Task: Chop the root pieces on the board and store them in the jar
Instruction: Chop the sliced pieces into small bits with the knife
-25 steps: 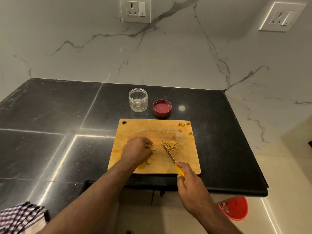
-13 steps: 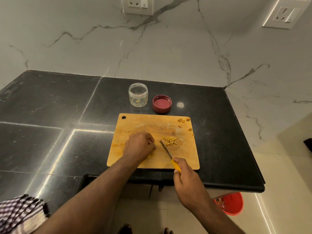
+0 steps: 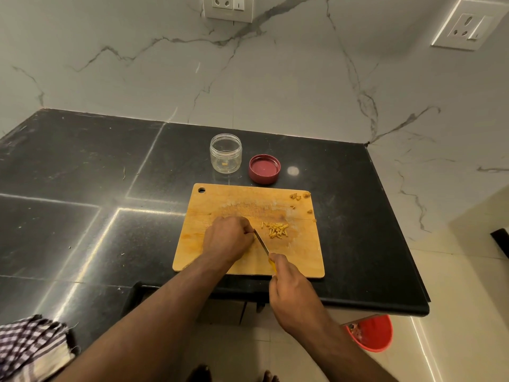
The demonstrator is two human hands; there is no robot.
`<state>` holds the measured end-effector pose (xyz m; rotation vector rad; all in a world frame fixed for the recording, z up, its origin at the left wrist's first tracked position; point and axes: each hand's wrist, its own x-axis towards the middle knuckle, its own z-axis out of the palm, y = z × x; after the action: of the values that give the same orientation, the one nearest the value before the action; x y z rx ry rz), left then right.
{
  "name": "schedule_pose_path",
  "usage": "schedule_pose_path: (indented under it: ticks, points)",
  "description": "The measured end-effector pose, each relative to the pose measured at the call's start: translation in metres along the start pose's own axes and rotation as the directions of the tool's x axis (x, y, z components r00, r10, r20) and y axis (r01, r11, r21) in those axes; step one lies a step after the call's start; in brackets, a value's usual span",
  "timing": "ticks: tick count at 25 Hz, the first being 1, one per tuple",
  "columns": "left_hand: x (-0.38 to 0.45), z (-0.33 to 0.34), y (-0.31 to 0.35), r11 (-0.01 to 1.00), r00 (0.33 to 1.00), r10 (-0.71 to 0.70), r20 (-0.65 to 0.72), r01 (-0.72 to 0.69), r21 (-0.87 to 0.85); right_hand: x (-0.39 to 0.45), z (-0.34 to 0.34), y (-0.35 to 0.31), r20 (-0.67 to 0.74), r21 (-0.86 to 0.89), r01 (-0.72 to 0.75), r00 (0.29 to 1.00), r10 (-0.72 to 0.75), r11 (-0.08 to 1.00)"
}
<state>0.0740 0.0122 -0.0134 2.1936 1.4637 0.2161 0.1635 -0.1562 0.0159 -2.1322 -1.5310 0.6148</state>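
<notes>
Cutting board (image 3: 303, 257): wooden, flat on the black counter (image 3: 82, 188), near its front edge.

Left hand (image 3: 227, 238): curled knuckles-up on the board's middle, fingers bunched together. It appears to pin a root piece beneath it, but the piece is hidden, so whether anything is gripped cannot be told.

Right hand (image 3: 289, 288): closed around the yellow handle of a knife (image 3: 261, 242). The blade runs up and left from the hand, its tip just beside the left hand's fingers.

Chopped pieces (image 3: 276, 230): a small heap of thin yellow sticks on the board, just right of the blade. A few darker scraps (image 3: 298, 196) lie at the board's far right corner, well apart from the heap.

Jar (image 3: 225, 153): clear, open, upright on the counter beyond the board; one small yellow bit shows inside. Otherwise it looks empty.

Lid (image 3: 264, 169): red, lying beside the jar on its right, apart from it.

Other: checked cloth (image 3: 30, 348) at lower left; red bin (image 3: 371, 336) on the floor at lower right.

Step in hand, as judged: chopping; storing is hardly begun.

Next move calls for: a short downward cut close to the left fingertips, kept tucked clear of the edge. The cut sticks then need gathering and carrying to the jar, with the lid to follow.
</notes>
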Motion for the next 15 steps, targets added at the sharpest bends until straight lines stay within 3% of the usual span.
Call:
schedule_pose_path:
  ticks: [8, 15]
  points:
    - [0.002, 0.002, 0.001, 0.999, 1.0, -0.008, 0.005, 0.008, 0.039, -0.02, -0.001, 0.002, 0.051, 0.009, -0.02, 0.999, 0.019, 1.0]
    - [-0.004, 0.005, -0.004, 1.0, 1.0, 0.011, -0.027, -0.011, -0.015, -0.023, -0.006, 0.008, -0.01, 0.061, -0.076, 0.997, 0.077, 0.995]
